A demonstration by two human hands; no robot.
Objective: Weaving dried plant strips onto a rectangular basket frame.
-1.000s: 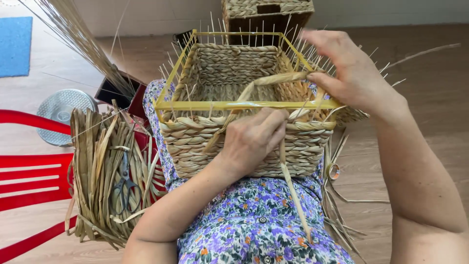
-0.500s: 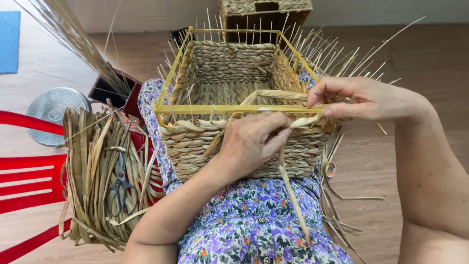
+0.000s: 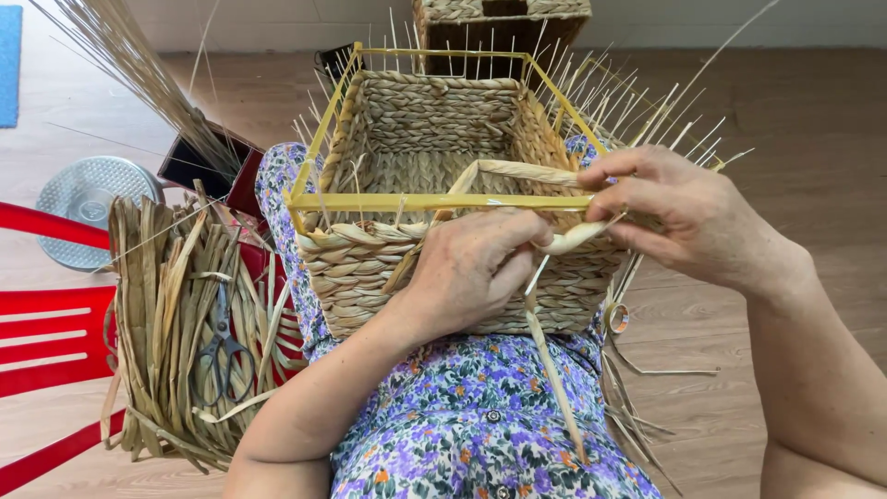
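A half-woven square basket (image 3: 434, 185) sits on the person's lap, its braided walls climbing toward a yellow wire frame (image 3: 434, 200) that runs just above the left hand and passes under the fingertips of the right. Thin upright stakes bristle from the rim beyond both hands.

To the left of the left hand, well apart, a bundle of dried flat leaves (image 3: 176, 323) lies on a red chair (image 3: 46, 323), with scissors (image 3: 220, 346) resting on top.

The left hand (image 3: 471, 268) presses against the near wall of the basket, fingers curled closed around the weaving strand (image 3: 554, 370), whose loose tail hangs down below it over the flowered dress. The right hand (image 3: 684, 217) pinches the same strand's upper part (image 3: 573, 240) between thumb and fingers, just beside the left hand's knuckles, at the frame.

To work this pass well, it seems wise to keep the left hand firm as an anchor so the finished rows stay tight, while the right draws the strand flat, untwisted, snug behind the next stake. Pulling too hard could bend the thin stakes or tear the leaf.
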